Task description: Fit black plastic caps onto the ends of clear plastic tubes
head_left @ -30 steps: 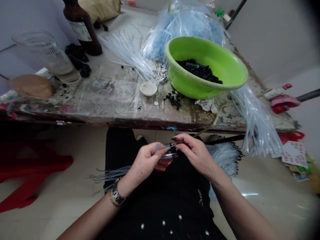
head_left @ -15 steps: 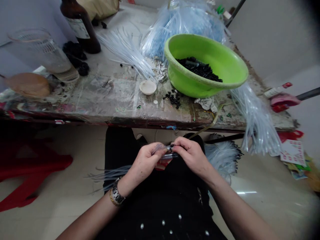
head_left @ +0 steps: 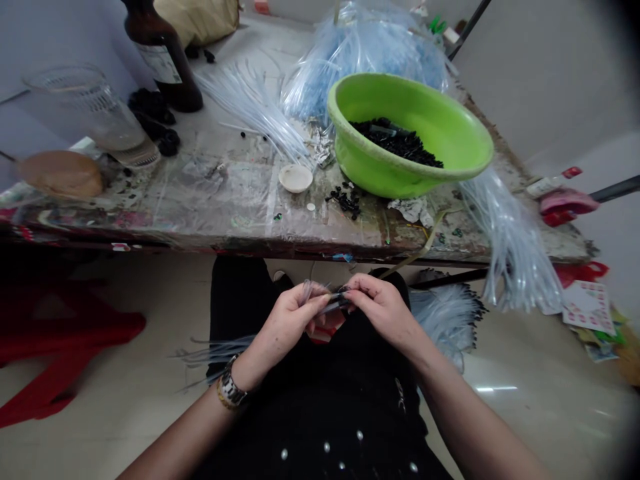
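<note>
Above my lap, my left hand (head_left: 285, 323) is closed round a bunch of clear plastic tubes (head_left: 223, 351), whose loose ends trail out to the left past my wrist. My right hand (head_left: 384, 308) pinches a small black piece (head_left: 342, 293) at the right-hand ends of the tubes. The fingertips of both hands almost meet there. Whether the black piece sits in a tube or only touches it, I cannot tell. A red and white thing (head_left: 327, 330) shows just beneath the hands, mostly covered.
On the worktable (head_left: 200, 220) stands a green basin (head_left: 415, 177) with small black pieces (head_left: 395, 143). Around it lie clear tubes (head_left: 515, 240), a white dish (head_left: 296, 179), a brown bottle (head_left: 167, 67) and a glass jug (head_left: 110, 127). More black-tipped tubes (head_left: 445, 320) are below, right.
My left fingers and thumb have shifted slightly on the tubes, and the tube ends between my hands now slant up to the right. My right hand keeps nearly the same place.
</note>
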Demonstrator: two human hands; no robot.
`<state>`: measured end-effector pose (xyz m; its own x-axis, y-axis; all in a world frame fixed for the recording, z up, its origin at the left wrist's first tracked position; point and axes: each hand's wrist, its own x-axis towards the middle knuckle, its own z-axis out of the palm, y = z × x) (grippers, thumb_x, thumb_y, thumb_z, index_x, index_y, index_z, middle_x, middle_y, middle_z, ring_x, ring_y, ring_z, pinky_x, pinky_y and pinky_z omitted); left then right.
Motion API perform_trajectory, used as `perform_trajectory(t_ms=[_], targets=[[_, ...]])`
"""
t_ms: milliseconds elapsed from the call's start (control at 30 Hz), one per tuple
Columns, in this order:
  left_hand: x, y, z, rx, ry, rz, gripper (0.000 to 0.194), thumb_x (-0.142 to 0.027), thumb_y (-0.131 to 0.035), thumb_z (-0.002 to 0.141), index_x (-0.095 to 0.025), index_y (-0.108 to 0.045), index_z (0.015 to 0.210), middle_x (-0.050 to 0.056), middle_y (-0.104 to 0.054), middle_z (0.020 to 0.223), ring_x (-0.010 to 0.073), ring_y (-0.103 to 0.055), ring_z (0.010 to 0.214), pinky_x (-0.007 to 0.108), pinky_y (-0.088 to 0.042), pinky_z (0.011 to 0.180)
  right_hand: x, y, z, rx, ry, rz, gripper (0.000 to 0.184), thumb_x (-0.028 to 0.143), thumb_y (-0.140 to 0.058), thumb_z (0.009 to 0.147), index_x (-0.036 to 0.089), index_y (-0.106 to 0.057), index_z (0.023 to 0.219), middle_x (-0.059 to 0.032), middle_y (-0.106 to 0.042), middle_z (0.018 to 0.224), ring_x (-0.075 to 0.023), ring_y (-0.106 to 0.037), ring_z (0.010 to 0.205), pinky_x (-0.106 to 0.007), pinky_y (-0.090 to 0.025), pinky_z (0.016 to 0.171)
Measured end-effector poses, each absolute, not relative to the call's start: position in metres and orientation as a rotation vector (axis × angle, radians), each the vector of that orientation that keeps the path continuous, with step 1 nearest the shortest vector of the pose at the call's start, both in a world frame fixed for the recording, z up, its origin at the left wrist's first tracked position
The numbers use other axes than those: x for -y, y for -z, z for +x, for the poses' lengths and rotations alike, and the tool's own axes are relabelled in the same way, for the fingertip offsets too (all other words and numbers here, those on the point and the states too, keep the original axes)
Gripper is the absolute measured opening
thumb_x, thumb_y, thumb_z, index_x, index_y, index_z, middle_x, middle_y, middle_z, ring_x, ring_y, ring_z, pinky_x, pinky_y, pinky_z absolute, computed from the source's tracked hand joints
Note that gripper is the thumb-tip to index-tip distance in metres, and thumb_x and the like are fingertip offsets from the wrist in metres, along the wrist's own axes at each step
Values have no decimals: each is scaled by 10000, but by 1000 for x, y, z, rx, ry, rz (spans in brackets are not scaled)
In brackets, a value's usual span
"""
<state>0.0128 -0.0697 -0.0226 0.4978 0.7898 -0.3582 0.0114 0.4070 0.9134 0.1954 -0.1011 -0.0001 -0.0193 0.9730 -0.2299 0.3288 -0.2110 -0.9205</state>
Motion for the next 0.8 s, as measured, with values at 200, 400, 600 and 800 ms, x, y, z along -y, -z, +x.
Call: perform_trajectory(t_ms=[200,400,600,800], targets=[[69,17,13,-930,-621,1013,219,-362,-627,816,-154,-557,818,-24,-598,583,68,-463,429,180,-353,427,97,-1,201,1407,-1189,-1656,268,297,-496,883,185,-642,1078,-33,-711,884,-171,-649,759,-297,-493,734],[70,18,14,-922,-614,1036,208,-316,-624,820,-171,-493,749,-39,-569,585,60,-447,436,172,-343,424,91,-15,202,1523,-1007,-1593,170,266,-565,860,195,-656,985,-51,-704,995,-199,-640,926,-307,-476,823],[71,17,14,-922,-615,1132,203,-293,-624,826,-171,-495,728,-69,-429,635,61,-404,505,180,-352,464,83,-24,191,1781,-965,-1514,97,196,-579,866,187,-620,779,-24,-659,831,-157,-597,804,-275,-441,762],[70,14,11,-917,-580,1209,142,-266,-561,858,-153,-545,773,-39,-466,673,75,-418,548,196,-372,508,82,-28,188,1804,-967,-1532,146,175,-559,877,185,-586,733,-3,-621,760,-137,-563,732,-251,-412,695]])
